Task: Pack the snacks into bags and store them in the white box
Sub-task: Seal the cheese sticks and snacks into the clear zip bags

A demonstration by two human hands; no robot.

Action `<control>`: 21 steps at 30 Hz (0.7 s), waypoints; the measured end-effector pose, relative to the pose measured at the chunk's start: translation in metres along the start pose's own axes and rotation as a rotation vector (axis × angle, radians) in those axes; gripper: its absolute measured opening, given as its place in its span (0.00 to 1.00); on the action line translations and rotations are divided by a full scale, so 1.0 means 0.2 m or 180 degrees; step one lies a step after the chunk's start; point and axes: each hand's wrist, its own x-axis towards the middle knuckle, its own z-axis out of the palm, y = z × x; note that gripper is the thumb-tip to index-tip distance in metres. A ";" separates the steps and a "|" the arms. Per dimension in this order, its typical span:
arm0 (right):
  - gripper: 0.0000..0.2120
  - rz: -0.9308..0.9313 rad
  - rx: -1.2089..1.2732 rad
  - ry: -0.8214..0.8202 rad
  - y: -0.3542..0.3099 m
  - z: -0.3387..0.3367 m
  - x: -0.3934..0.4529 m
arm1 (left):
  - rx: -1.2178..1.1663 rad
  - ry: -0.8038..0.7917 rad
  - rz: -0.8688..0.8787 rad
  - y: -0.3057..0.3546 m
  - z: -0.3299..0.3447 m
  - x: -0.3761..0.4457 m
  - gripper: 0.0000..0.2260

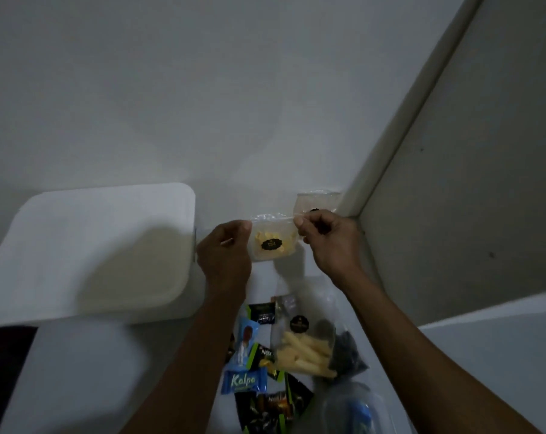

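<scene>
A small clear bag (273, 242) with yellow snack pieces and a black label hangs upright between my hands. My left hand (226, 249) pinches its top left corner and my right hand (329, 238) pinches its top right corner. The white box (86, 252), closed with a white lid, sits to the left on the white surface. A second clear bag (317, 202) with a black label stands behind my right hand, near the wall corner. A heap of snacks lies nearer to me: a bag of pale sticks (306, 352), a blue Kalpa packet (245, 382) and dark wrappers (271, 408).
A wall corner with a raised beige edge (390, 151) rises at the right. A clear plastic container with blue contents (356, 411) lies at the bottom. A dark object (2, 364) fills the lower left corner. A bag of dark pieces (346, 352) lies beside the sticks.
</scene>
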 end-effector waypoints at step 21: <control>0.07 0.0402 -0.0124 0.0228 0.36 0.35 0.53 | 0.0425 0.0597 -0.0339 -0.31 0.31 0.55 0.06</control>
